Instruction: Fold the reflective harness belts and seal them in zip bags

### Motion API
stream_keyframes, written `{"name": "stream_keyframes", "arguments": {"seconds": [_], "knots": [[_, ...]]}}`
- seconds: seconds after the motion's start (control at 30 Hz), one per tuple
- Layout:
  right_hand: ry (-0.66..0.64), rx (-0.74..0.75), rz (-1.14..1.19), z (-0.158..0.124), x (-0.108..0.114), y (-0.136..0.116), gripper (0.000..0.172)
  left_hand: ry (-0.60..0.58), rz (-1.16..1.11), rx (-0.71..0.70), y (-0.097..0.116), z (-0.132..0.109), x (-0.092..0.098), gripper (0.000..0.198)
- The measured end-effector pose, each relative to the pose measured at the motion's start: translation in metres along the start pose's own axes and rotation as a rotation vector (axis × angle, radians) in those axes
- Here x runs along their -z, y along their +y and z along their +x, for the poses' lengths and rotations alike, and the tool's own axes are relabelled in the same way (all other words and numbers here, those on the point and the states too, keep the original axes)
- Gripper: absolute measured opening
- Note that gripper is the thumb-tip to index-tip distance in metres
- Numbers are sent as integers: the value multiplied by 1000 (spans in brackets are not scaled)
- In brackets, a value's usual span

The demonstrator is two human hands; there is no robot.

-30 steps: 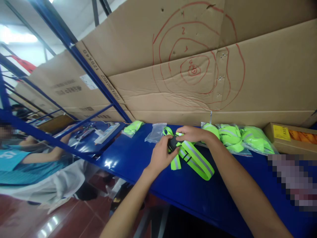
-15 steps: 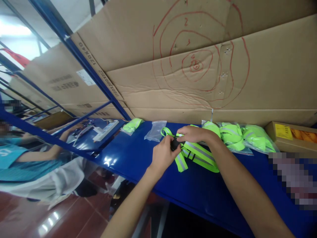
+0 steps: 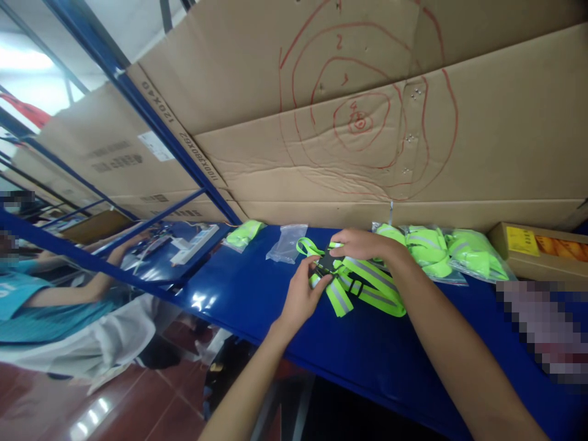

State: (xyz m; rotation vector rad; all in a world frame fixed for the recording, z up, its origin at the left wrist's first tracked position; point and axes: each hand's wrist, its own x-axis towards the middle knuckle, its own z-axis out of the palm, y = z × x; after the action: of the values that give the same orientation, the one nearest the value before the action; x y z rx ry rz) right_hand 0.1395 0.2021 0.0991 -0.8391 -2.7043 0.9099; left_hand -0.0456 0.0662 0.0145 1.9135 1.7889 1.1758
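Observation:
A neon yellow-green reflective strap (image 3: 374,288) with grey stripes and black buckles lies bunched on the blue table (image 3: 239,288). My left hand (image 3: 303,291) closes around the near side of a black plastic piece (image 3: 327,262) on the strap, thumb and fingers at its edge. From the far side, my right hand (image 3: 356,245) pinches the strap beside that same black piece, its fingers partly hidden. A short loop of strap sticks out to the left, and loose ends hang toward me. Just behind the hands lies a clear plastic bag (image 3: 287,244).
Bagged green straps (image 3: 427,251) lie in a row at the right, near a cardboard box (image 3: 542,245). Another bagged strap (image 3: 245,234) is at the left, by a white power strip (image 3: 195,244). Cardboard (image 3: 257,153) stands behind; a person in a teal shirt (image 3: 41,306) sits left.
My left hand has shifted slightly down and its grip has loosened, so more of the black piece shows. The right hand stays at the strap, its fingers slightly moved.

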Motion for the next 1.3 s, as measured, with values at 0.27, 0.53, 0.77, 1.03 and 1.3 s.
{"name": "stream_keyframes", "arguments": {"seconds": [0.27, 0.53, 0.77, 1.03, 1.3], "knots": [[86, -14, 56, -11, 17, 18, 26, -106, -283, 120, -22, -2, 14, 36], [90, 17, 61, -13, 19, 21, 28, -76, -353, 195, -21, -8, 32, 34], [135, 33, 93, -18, 21, 24, 23, 79, -384, 245, -25, -16, 56, 36], [133, 45, 118, -20, 21, 24, 26, 229, -467, 273, -42, -34, 56, 35], [134, 14, 101, -17, 19, 28, 25, 376, -518, 259, -46, -34, 56, 38]]}}
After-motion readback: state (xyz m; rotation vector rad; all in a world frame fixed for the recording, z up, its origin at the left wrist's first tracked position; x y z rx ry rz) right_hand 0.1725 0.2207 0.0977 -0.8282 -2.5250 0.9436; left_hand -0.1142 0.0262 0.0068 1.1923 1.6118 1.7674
